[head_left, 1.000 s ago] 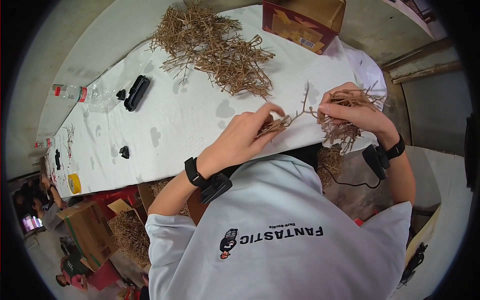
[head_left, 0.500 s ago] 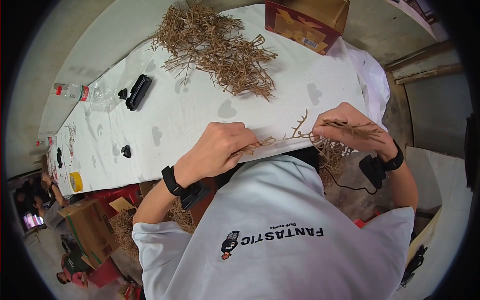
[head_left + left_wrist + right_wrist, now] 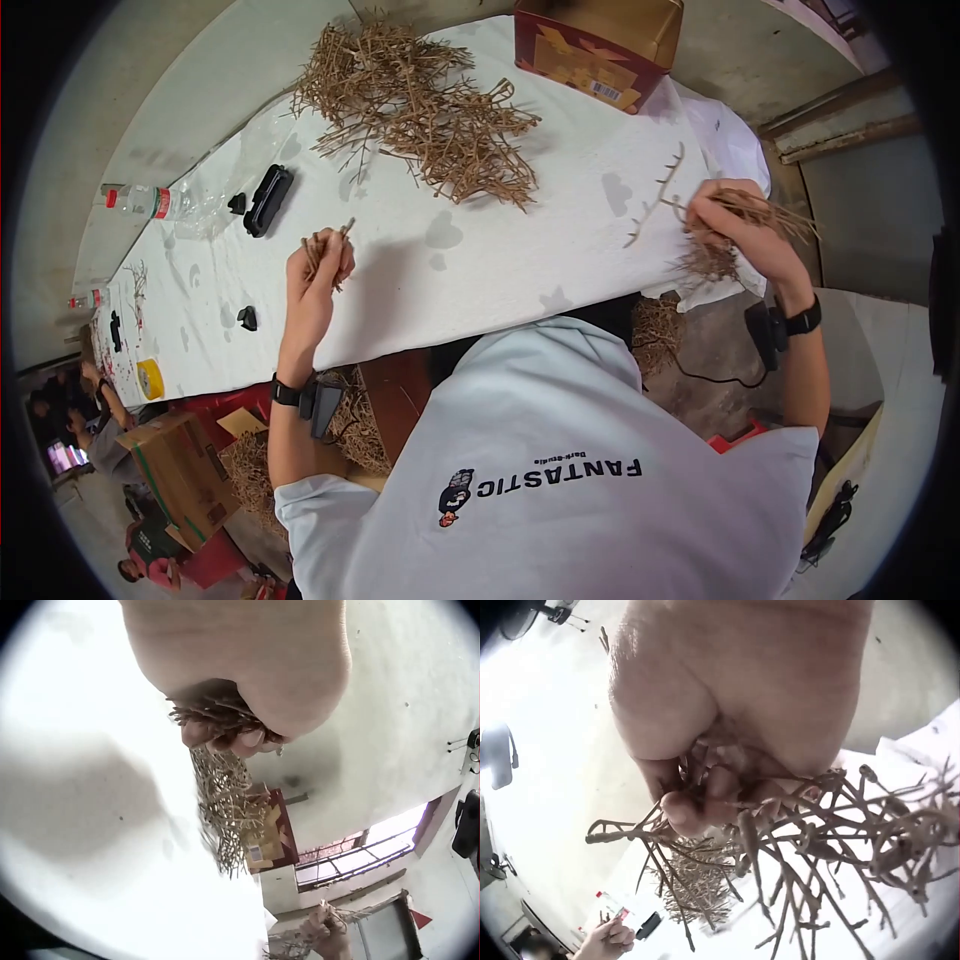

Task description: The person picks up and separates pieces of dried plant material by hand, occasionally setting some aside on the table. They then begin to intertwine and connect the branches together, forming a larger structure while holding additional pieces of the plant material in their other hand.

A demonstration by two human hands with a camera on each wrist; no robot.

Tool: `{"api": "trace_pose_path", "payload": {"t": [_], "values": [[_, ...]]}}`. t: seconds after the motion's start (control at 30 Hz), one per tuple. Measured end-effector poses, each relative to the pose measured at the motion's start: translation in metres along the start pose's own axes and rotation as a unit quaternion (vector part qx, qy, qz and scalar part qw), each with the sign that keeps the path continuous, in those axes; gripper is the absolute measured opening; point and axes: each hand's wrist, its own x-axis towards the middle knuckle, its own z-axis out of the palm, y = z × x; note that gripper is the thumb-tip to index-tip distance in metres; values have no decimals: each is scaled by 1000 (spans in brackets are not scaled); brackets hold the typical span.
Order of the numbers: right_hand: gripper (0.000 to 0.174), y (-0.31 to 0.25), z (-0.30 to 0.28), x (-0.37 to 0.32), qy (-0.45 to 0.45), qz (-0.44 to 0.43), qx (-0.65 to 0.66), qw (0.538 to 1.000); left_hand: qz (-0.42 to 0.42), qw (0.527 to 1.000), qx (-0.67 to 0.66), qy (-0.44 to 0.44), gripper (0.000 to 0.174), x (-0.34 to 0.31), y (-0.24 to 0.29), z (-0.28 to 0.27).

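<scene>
The left hand (image 3: 318, 272) is raised over the left part of the table, its fingers curled round a small bundle of short brown twigs (image 3: 322, 250). In the left wrist view these twigs (image 3: 214, 712) lie across the palm. Far to the right, the right hand (image 3: 745, 228) grips a larger bunch of branching twigs (image 3: 712, 258), and one thin branched twig (image 3: 657, 205) sticks out toward the table. The right wrist view shows the fingers closed on the bunch (image 3: 821, 851), with many tips hanging out. A wide space separates the two hands.
A big heap of twigs (image 3: 430, 110) lies at the table's back, beside a red box (image 3: 590, 60). Black devices (image 3: 268, 200), a bottle (image 3: 140, 201) and yellow tape (image 3: 150, 379) are on the left. Cardboard boxes (image 3: 185, 480) and more twigs (image 3: 655, 330) are below table level.
My left hand has moved away to the left from beside my right hand, carrying its twigs. The right hand has shifted slightly right, and its protruding twig now hangs clear of the left hand.
</scene>
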Motion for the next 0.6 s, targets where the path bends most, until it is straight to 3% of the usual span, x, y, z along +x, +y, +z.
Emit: {"api": "trace_pose_path", "payload": {"t": [0.2, 0.3, 0.33, 0.47, 0.53, 0.57, 0.6], "values": [[26, -2, 33, 26, -25, -21, 68, 997, 21, 994, -49, -90, 32, 12, 13, 48], [27, 1, 42, 42, -142, -93, 85, 982, -5, 988, -74, -139, 33, 17, 20, 68], [27, 2, 44, 48, -141, -96, 83, 982, 11, 980, -114, -164, 32, 21, 16, 73], [30, 3, 50, 66, -237, -80, 24, 968, 39, 950, -208, -229, 29, 39, 17, 91], [31, -1, 58, 74, -288, -29, 14, 957, 31, 937, -234, -258, 27, 45, 29, 97], [31, -3, 62, 78, -314, -3, 10, 949, 31, 938, -232, -257, 27, 44, 39, 100], [31, -4, 65, 82, -315, -5, 11, 949, 86, 963, -91, -239, 23, 43, 57, 103]]}}
